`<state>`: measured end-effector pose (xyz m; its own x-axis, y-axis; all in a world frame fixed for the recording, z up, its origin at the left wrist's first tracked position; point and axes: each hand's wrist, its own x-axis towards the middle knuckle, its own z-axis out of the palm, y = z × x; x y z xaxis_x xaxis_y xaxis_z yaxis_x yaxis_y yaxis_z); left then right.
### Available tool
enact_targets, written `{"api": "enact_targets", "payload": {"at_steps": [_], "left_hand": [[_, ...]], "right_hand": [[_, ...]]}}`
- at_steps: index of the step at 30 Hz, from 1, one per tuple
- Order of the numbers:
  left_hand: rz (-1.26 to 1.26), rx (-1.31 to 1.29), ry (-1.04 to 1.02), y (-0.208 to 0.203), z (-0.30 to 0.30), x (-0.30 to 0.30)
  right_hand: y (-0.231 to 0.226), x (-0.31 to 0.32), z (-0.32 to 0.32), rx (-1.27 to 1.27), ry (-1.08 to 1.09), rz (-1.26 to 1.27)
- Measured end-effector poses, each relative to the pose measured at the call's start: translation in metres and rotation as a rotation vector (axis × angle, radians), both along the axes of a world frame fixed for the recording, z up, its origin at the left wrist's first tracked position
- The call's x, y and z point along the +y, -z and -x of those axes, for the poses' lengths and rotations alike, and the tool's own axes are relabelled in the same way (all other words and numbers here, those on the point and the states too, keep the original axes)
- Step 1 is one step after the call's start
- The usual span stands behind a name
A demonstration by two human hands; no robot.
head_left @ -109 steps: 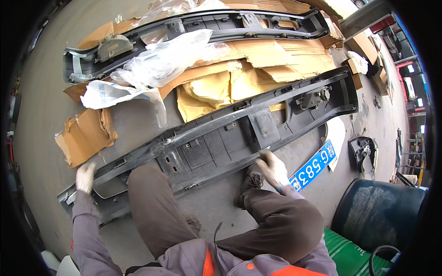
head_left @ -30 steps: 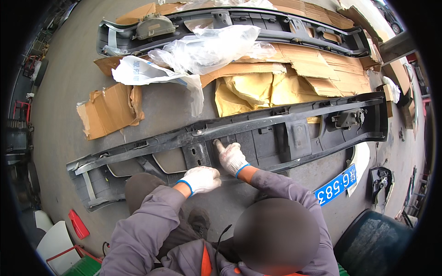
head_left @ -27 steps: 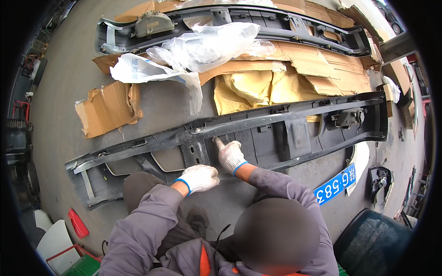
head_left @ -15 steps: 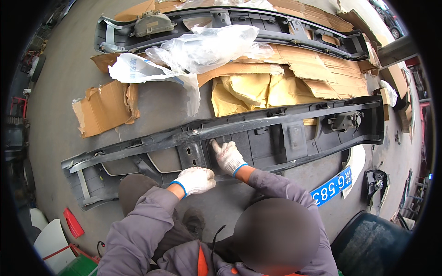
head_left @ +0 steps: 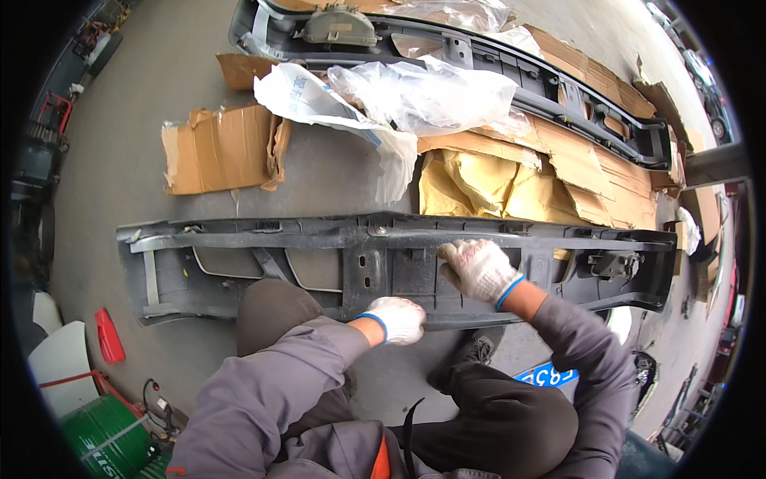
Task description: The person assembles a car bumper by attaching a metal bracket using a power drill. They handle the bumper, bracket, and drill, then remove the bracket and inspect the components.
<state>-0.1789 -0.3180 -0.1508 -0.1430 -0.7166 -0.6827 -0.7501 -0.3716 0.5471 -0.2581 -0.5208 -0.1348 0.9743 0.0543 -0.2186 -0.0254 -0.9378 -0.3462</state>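
Observation:
A long dark grey vehicle bumper [head_left: 408, 275] lies crosswise in front of me with its ribbed inner side up. It has cut-out openings on its left half and a lamp-like fitting [head_left: 613, 265] near its right end. My left hand [head_left: 396, 320], in a white knit glove with a blue cuff, is closed at the bumper's near edge; its fingertips are hidden. My right hand [head_left: 483, 270], gloved the same way, is over the panel right of the middle. Its fingers are curled together, and whatever may be between them cannot be made out.
A second dark bumper [head_left: 535, 80] lies beyond on flattened cardboard [head_left: 610, 172], with clear plastic wrapping [head_left: 435, 96] over it and yellow paper [head_left: 495, 188] beside. A cardboard piece [head_left: 223, 152] lies far left. A blue number plate [head_left: 546, 375] and green drum [head_left: 104, 435] are nearby.
My right hand has moved right along the bumper from beside the slotted bracket, its fingers now more curled. My left hand stays closed at the near edge. The whole view has turned, and the bumper appears level.

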Motion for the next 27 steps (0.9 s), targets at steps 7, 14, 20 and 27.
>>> {"api": "enact_targets", "payload": {"at_steps": [7,14,20,27], "left_hand": [[0.088,0.130,0.026,-0.016,0.030,-0.030],[0.086,0.156,-0.071,-0.025,0.019,-0.014],[0.084,0.117,-0.060,-0.026,0.012,-0.010],[0.077,0.103,-0.067,-0.029,0.016,-0.013]], "right_hand": [[0.035,0.009,-0.108,0.477,0.047,0.133],[0.098,0.067,-0.158,0.456,0.094,0.186],[0.113,0.066,-0.163,0.429,-0.030,0.218],[0.139,0.060,-0.159,0.295,-0.151,0.294]]}}
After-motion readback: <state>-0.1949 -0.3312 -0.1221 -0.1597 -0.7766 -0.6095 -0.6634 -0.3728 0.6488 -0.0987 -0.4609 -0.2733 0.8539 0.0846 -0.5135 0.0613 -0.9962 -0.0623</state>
